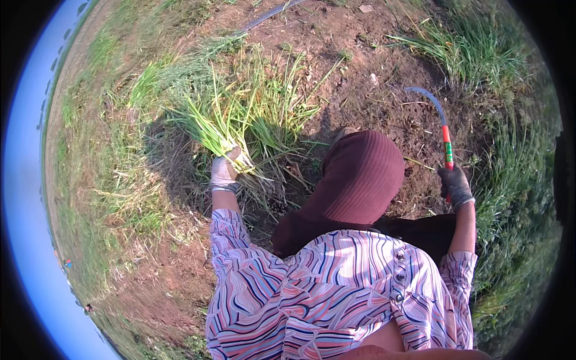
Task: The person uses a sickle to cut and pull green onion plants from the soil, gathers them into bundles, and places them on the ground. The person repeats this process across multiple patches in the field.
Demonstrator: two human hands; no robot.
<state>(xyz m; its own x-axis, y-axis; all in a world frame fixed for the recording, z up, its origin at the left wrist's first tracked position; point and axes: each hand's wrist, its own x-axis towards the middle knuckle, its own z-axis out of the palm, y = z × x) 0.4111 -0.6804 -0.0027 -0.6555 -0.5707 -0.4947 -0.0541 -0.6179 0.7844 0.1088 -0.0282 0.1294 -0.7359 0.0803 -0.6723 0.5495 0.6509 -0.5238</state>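
Note:
My left hand (pixel 225 167), in a pale glove, is closed round the cut ends of a bunch of long green leafy stalks (pixel 215 129). The stalks fan out away from me, over a heap of cut greens (pixel 270 129) lying on the ground. On the other side, my right hand (pixel 456 185), in a dark glove, grips a sickle (pixel 447 144) by its red and green handle. Its curved, toothed metal blade points away from me and bends to the left, above bare soil and apart from any plant.
My bent knee (pixel 366 171) in maroon cloth rises between my hands. Standing green clumps (pixel 477 51) grow at the far right, and dense grass (pixel 516 210) runs down the right side. A grey pipe or hose (pixel 270 15) lies at the far edge. Brown soil (pixel 360 66) spreads ahead.

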